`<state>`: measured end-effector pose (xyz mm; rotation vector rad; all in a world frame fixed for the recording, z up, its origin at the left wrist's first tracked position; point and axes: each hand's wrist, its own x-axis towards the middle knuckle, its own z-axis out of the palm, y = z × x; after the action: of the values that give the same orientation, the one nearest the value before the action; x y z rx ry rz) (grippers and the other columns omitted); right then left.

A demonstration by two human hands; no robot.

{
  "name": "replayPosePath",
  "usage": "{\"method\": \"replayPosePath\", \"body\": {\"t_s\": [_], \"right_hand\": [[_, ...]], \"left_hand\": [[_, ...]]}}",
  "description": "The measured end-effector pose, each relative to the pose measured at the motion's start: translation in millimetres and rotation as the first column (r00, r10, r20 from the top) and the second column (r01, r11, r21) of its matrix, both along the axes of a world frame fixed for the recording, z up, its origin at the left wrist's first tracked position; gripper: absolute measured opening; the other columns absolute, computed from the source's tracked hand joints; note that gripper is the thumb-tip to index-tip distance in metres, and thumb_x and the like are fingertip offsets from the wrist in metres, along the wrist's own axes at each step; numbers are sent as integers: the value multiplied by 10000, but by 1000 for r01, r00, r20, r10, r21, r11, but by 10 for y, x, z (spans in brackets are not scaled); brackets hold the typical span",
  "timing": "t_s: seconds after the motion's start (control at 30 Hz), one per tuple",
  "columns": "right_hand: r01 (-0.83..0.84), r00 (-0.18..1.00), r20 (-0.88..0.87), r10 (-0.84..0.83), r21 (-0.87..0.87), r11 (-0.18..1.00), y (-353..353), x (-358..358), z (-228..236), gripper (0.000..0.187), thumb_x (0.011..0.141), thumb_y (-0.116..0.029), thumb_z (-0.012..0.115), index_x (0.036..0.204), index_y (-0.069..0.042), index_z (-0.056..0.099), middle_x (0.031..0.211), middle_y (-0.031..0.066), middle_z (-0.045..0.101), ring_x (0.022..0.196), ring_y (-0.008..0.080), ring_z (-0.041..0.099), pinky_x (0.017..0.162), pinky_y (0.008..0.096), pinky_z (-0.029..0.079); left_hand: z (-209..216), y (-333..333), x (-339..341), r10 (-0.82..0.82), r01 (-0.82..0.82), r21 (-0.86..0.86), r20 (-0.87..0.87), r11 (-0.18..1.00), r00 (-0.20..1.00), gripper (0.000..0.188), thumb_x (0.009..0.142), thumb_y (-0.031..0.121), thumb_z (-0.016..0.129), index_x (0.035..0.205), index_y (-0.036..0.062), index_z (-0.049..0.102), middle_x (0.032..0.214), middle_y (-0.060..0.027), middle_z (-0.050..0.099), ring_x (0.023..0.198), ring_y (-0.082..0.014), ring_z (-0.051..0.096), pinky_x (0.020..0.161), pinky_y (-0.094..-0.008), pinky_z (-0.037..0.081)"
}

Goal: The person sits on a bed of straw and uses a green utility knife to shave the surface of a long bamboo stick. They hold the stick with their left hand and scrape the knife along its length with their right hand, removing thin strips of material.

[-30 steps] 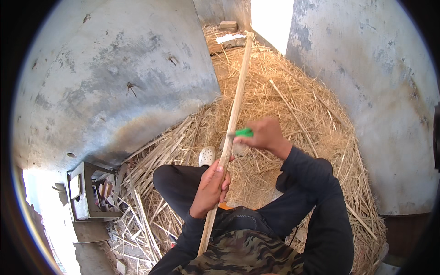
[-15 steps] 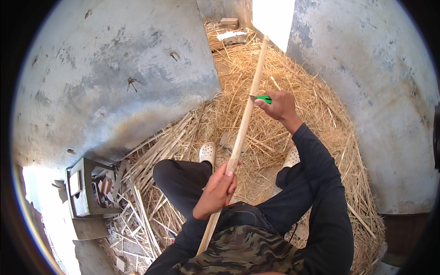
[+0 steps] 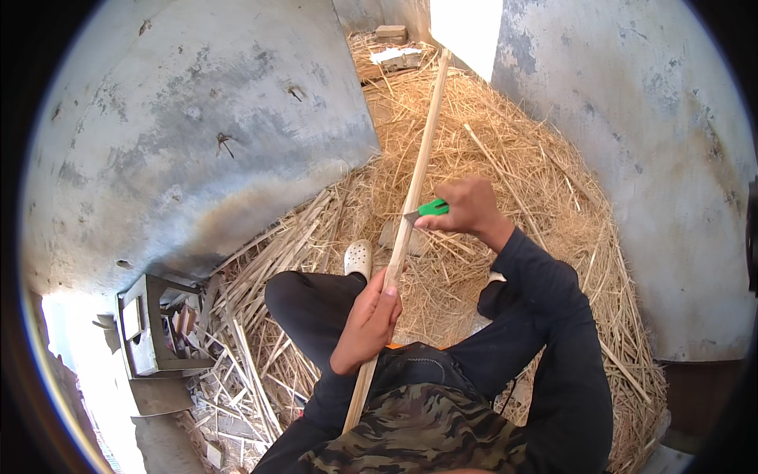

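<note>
A long pale wooden stick [image 3: 424,150] runs from my lap up and away from me, tilted slightly to the right. My left hand [image 3: 369,322] is closed around its lower part, just above my lap. In my right hand [image 3: 467,209] is a green-handled utility knife [image 3: 432,208]. Its blade touches the stick's right side a little way above my left hand. My right fingers are wrapped round the handle and hide much of it.
Straw-like shavings [image 3: 505,158] cover the ground around my feet, and split strips [image 3: 272,245] pile up at the left. A wooden box with odds and ends [image 3: 148,328] stands at the far left. Worn grey walls [image 3: 205,118] rise on both sides. Bricks [image 3: 392,33] lie at the back.
My right hand has drawn the knife down the stick toward my left hand. The stick's far end has shifted slightly left. My left hand keeps its hold.
</note>
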<state>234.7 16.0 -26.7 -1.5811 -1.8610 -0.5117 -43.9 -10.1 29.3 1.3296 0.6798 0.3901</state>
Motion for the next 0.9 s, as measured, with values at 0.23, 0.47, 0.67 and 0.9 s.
{"method": "replayPosePath", "body": {"t_s": [0.23,0.47,0.67,0.9], "right_hand": [[68,997,-40,-67,22,997,103,194,-4,745,712,-866,536,489,-156,515,385,-22,392,324,141,426,351,302,325],[159,983,-103,-154,41,986,197,424,14,787,777,-881,402,508,-144,476,411,-4,391,352,161,434,363,339,332],[479,810,-282,-514,-186,858,230,1337,-53,779,858,-828,333,560,-141,545,473,-46,382,407,117,367,379,310,266],[212,935,-232,-270,-245,946,36,388,3,800,845,-840,330,600,-135,619,432,-20,397,365,144,380,373,327,298]], "left_hand": [[19,-29,9,-25,24,67,17,997,1000,415,1059,254,355,1399,22,407,651,54,365,454,-19,316,416,-175,292],[-1,-43,22,-36,34,68,24,997,999,426,1060,269,366,1406,23,400,644,56,366,463,-24,311,419,-184,285],[82,-299,-85,-172,171,-67,-7,983,985,414,1064,254,374,1405,21,393,679,47,378,549,-40,350,501,-198,310],[70,-104,-33,-59,57,-45,-44,997,997,430,1060,230,398,1420,-4,371,702,48,380,610,-39,363,549,-197,320]]}}
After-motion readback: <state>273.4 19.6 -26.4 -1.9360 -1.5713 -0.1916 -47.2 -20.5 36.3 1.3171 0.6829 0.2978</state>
